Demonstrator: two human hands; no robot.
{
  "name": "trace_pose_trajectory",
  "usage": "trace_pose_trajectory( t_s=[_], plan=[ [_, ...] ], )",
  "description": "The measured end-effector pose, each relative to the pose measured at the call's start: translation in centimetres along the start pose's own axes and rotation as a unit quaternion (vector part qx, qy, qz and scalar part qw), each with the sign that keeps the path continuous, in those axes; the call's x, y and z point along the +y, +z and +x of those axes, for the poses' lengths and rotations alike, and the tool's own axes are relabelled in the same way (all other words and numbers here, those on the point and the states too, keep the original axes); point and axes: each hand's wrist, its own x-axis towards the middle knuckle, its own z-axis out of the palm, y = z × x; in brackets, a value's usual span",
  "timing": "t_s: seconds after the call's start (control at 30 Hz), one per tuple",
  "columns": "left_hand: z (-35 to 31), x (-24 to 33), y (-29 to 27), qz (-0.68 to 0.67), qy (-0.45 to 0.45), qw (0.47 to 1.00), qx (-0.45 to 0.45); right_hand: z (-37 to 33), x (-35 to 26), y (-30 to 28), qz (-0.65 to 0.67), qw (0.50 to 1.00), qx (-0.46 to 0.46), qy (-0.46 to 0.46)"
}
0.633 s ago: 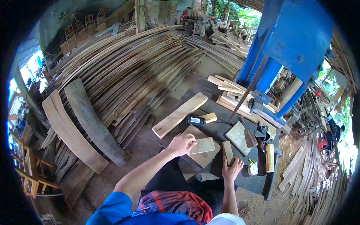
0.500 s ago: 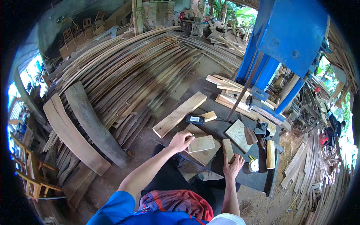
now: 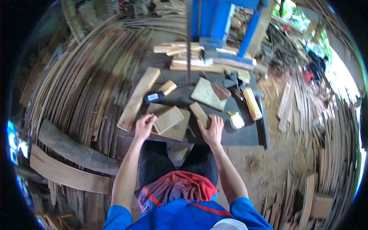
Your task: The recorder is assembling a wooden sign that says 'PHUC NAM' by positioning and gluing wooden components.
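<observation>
My left hand (image 3: pixel 144 125) is closed in a pinch at the left edge of a small rectangular board (image 3: pixel 168 119). A tiny pale tip shows at its fingertips; what it belongs to is too small to make out. Beneath that board lies a wider flat board (image 3: pixel 183 129). My right hand (image 3: pixel 213 129) grips the near end of a narrow wooden block (image 3: pixel 199 113), which rests on the dark table (image 3: pixel 245 138). Just right of this hand stands a small white round container (image 3: pixel 237 121) with something yellow-green beside it.
A vertical saw blade (image 3: pixel 188 50) rises before a blue machine frame (image 3: pixel 211 23). Around the table lie a long plank (image 3: pixel 138 99), a black box-shaped object (image 3: pixel 154 97), a square board (image 3: pixel 207 94) and a thick block (image 3: pixel 252 104). Stacked timber (image 3: pixel 82 80) covers the floor at left.
My view has swung right and downward, so the table appears lower left to centre and more level. Both hands stay by the same boards, the right still on the narrow block.
</observation>
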Motion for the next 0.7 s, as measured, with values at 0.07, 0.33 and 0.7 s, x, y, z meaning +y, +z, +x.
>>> trace_pose_trajectory(
  t_s=[0.07, 0.33, 0.7],
  plan=[
    [0.1, -0.3, 0.5, -0.034, 0.033, 0.998, 0.042, 0.2, -0.6, -0.6, 0.007, 0.999, -0.016, 0.029],
    [-0.2, 0.5, 2.7, 0.046, 0.017, 0.988, 0.146, -0.3, 0.0, -1.0, 0.026, 0.998, -0.025, 0.043],
    [-0.2, 2.0, 2.8, 0.126, 0.068, 0.968, 0.205, 3.3, 0.2, -0.5, 0.012, 0.995, -0.02, 0.094]
  ],
)
